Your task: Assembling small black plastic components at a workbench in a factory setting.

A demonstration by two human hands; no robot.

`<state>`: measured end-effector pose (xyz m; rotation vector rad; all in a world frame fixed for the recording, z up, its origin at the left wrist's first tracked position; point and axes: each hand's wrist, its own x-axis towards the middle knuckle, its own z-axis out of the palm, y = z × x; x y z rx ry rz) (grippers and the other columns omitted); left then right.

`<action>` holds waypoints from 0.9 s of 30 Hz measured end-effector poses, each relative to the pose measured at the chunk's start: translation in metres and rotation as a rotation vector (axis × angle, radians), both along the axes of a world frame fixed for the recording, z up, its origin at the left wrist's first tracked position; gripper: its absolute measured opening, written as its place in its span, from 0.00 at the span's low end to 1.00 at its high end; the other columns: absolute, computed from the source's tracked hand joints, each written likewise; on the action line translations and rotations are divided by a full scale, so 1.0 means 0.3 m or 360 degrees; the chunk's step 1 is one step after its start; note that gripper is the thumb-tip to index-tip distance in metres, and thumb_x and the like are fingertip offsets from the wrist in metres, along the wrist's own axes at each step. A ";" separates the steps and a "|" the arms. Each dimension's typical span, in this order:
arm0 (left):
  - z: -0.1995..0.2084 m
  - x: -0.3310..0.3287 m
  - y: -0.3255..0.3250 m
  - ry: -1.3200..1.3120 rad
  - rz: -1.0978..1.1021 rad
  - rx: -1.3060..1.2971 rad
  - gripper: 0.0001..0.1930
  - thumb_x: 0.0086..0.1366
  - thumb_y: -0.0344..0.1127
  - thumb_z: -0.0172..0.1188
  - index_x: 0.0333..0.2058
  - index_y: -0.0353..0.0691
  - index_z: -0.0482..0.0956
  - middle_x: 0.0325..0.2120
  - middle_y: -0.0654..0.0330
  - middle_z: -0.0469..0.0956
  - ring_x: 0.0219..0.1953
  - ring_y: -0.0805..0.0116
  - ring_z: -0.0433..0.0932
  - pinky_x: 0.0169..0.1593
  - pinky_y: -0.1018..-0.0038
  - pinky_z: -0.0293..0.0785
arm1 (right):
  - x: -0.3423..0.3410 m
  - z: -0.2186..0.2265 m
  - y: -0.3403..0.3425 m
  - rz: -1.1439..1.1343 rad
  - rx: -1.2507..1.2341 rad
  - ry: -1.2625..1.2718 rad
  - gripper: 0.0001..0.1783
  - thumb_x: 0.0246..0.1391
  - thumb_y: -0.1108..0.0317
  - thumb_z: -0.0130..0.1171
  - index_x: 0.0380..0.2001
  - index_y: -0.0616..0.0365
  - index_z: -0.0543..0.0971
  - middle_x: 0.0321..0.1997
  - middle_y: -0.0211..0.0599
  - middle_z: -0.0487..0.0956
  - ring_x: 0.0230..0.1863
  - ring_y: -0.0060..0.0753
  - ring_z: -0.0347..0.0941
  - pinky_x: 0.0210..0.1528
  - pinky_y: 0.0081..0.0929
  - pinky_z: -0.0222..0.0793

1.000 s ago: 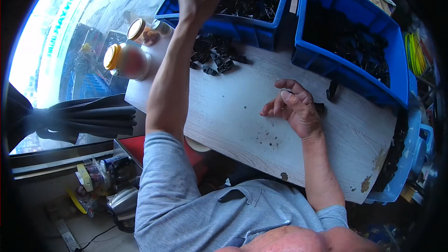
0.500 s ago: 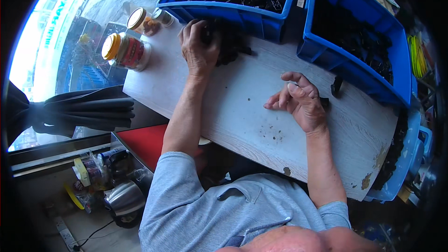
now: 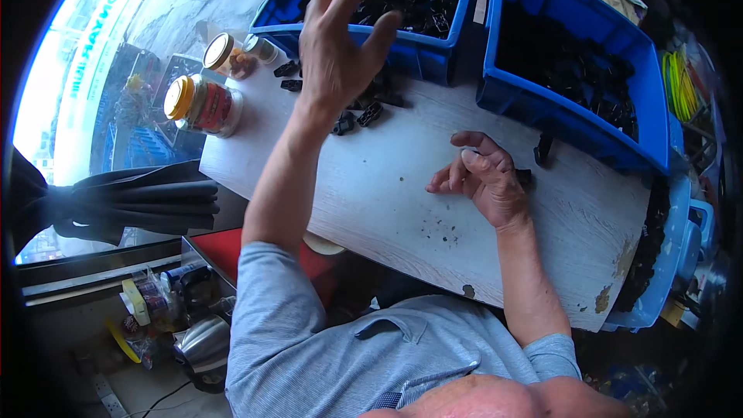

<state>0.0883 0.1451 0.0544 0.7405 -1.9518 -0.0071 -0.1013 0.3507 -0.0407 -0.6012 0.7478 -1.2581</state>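
My left hand is raised over the far left of the table, in front of the left blue bin. Its fingers and thumb are spread with nothing between them. Below it several small black parts, apparently plastic, lie loose on the table; the hand covers some of them. My right hand rests at the middle right of the tabletop, fingers loosely bent and apart, holding nothing visible. Just beyond it another black part stands on the table, and a dark piece shows partly behind the wrist side.
Black parts fill the left bin and the right blue bin. Jars with lids, one yellow-lidded jar among them, stand by the window. A light blue tub sits off the right edge. A metal kettle is lower left.
My left hand has lifted off the pile of black parts and spread open, uncovering parts now scattered on the table. My right hand keeps its pose. The whole view has shifted slightly.
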 end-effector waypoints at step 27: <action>-0.192 -0.402 -0.609 -0.1296 -0.0258 0.0478 0.45 0.53 0.66 0.69 0.69 0.62 0.66 0.62 0.47 0.71 0.63 0.40 0.71 0.59 0.48 0.75 | 0.004 0.001 0.000 0.0034 0.0020 -0.0105 0.23 0.64 0.59 0.59 0.56 0.59 0.72 0.25 0.36 0.81 0.39 0.47 0.85 0.53 0.59 0.78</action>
